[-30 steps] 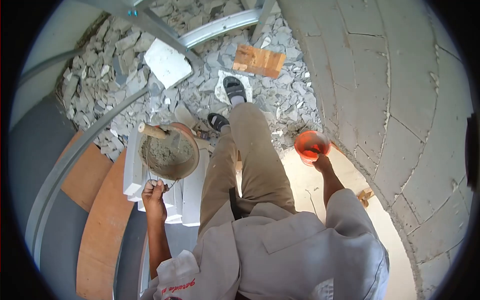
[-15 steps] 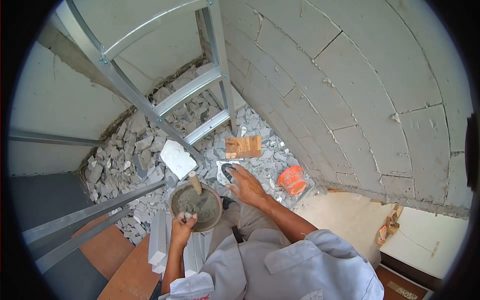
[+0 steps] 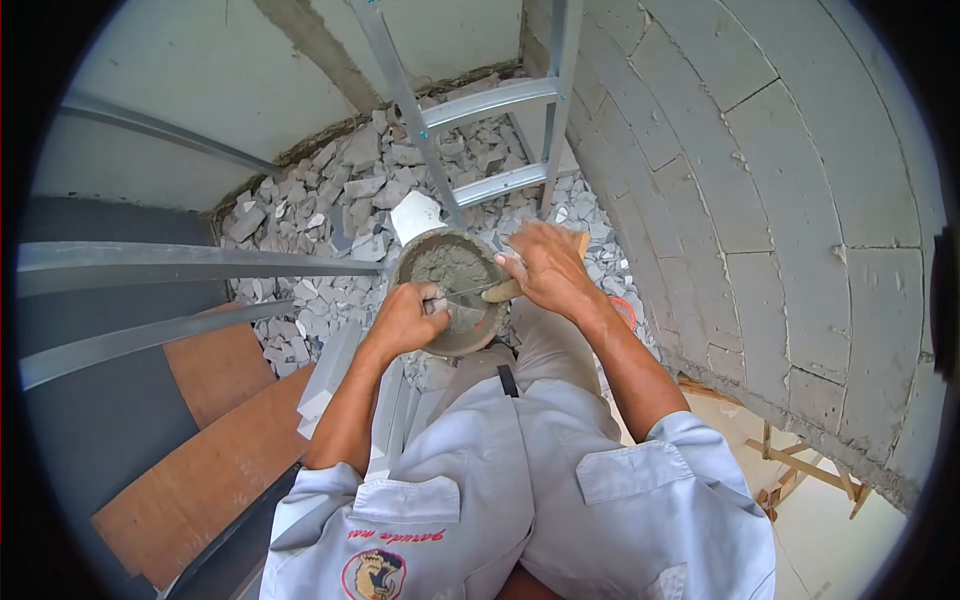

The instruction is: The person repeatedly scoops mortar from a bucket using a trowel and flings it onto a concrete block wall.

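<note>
A round bucket of wet grey mortar (image 3: 447, 262) hangs in front of my legs. Its thin wire handle is pinched in my left hand (image 3: 407, 319), fingers closed at the near left rim. My right hand (image 3: 548, 265) is at the right rim, beside the wooden trowel handle (image 3: 503, 291) that sticks out over the edge. Its fingers are partly blurred, and whether they grip the handle or the wire is unclear.
An aluminium ladder (image 3: 500, 184) stands ahead on broken block rubble (image 3: 365, 150). A block wall (image 3: 760, 200) rises on the right. Metal rails (image 3: 190, 262) cross the left side above brown boards (image 3: 210, 470). An orange bucket (image 3: 625, 312) shows partly behind my right forearm.
My right hand has left the orange bucket, now on the ground, and moved to the mortar bucket. The mortar bucket is higher, and its trowel handle now points right. The view has shifted.
</note>
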`<state>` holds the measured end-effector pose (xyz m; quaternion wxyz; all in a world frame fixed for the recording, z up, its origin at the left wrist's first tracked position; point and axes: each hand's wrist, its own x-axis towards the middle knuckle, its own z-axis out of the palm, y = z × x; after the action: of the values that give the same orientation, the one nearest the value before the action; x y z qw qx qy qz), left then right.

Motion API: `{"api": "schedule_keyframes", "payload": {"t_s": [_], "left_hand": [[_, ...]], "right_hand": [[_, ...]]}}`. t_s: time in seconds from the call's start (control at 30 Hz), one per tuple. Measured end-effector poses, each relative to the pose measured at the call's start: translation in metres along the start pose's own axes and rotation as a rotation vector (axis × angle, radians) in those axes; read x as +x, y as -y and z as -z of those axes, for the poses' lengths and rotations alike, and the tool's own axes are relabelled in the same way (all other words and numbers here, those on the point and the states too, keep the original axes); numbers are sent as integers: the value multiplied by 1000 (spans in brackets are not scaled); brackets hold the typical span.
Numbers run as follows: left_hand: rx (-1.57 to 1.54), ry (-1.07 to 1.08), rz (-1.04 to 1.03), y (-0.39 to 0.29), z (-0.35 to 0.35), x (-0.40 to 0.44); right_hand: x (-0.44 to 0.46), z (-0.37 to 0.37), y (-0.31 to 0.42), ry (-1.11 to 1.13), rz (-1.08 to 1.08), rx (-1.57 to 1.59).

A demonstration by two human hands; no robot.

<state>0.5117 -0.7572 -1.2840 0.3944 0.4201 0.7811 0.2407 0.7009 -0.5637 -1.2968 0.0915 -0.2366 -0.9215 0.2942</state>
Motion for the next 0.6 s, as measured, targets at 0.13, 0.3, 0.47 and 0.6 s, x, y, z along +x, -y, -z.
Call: {"api": "schedule_keyframes", "payload": {"t_s": [0.13,0.3,0.47,0.6], "left_hand": [[46,18,4,-7,7,1],[68,4,-34,-6,9,-7],[25,-72,-4,13,6,-6],[-163,-156,70,33,5,0]], "right_hand": [[-3,-9,31,321,-15,-115],[-1,-65,-8,261,-93,-253],[0,-68,-17,498,-165,127],[-16,-50,24,378,19,-26]]}}
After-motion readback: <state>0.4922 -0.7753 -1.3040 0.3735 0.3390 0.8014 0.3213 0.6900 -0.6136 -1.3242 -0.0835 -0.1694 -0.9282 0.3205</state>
